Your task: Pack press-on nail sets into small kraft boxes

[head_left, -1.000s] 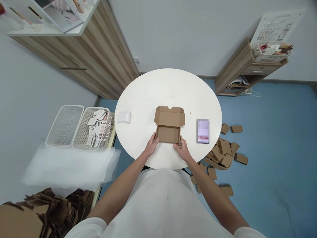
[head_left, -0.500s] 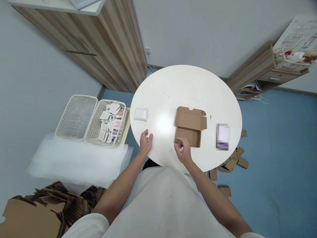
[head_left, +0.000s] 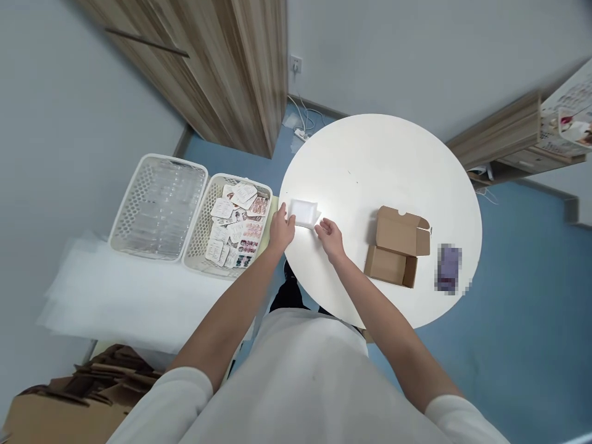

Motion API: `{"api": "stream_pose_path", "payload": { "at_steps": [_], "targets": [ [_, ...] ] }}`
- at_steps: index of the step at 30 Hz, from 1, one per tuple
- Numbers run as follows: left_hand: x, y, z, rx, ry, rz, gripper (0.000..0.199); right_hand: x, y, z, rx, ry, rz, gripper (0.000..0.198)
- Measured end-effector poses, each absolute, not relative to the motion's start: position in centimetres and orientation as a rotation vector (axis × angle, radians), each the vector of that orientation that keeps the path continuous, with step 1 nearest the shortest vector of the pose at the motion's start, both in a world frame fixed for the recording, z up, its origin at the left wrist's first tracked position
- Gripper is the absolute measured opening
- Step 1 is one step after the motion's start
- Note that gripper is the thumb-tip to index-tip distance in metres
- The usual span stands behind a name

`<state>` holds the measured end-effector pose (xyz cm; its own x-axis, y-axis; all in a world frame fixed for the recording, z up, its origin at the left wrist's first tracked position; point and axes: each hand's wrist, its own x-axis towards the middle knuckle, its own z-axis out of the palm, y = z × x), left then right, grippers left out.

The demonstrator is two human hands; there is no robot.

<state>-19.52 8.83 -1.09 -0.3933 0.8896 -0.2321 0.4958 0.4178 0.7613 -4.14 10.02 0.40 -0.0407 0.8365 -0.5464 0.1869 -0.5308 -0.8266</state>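
A flat white foam-wrapped packet [head_left: 303, 212] lies near the left edge of the round white table [head_left: 383, 163]. My left hand [head_left: 282, 230] is at the packet's left lower corner, thumb and fingers apart; whether it touches the packet I cannot tell. By the right end, where a loose flap of wrap sticks out, my right hand [head_left: 330, 239] hovers with fingers loosely bent and nothing visible in them. An unlidded brown cardboard box [head_left: 391, 265] stands to the right of my right hand, its lid folded back and its inside showing.
A pixelated purple item [head_left: 448, 268] lies at the table's right. On the left, one white basket [head_left: 197, 246] holds carded press-on nail sets, another [head_left: 121, 213] clear plastic cases. White foam sheets [head_left: 129, 296] lie in front of them, with flattened cardboard boxes [head_left: 69, 413] below.
Both hands have moved to the white packet, the right one leaving the box's side. My view has turned left, so the table and box appear farther right.
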Motion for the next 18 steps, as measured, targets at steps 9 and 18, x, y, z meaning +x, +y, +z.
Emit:
{"api": "stream_pose_path", "payload": {
  "at_steps": [9,18],
  "targets": [
    [-18.5,7.3,-2.0,1.165,1.929,0.807,0.045,-5.0,10.1,-0.9,-1.762,-1.164,1.520,0.045],
    [-13.2,1.9,-0.5,0.629,1.638,1.076,0.041,0.8,6.4,1.1,-1.621,-1.049,1.677,0.038]
  ]
}}
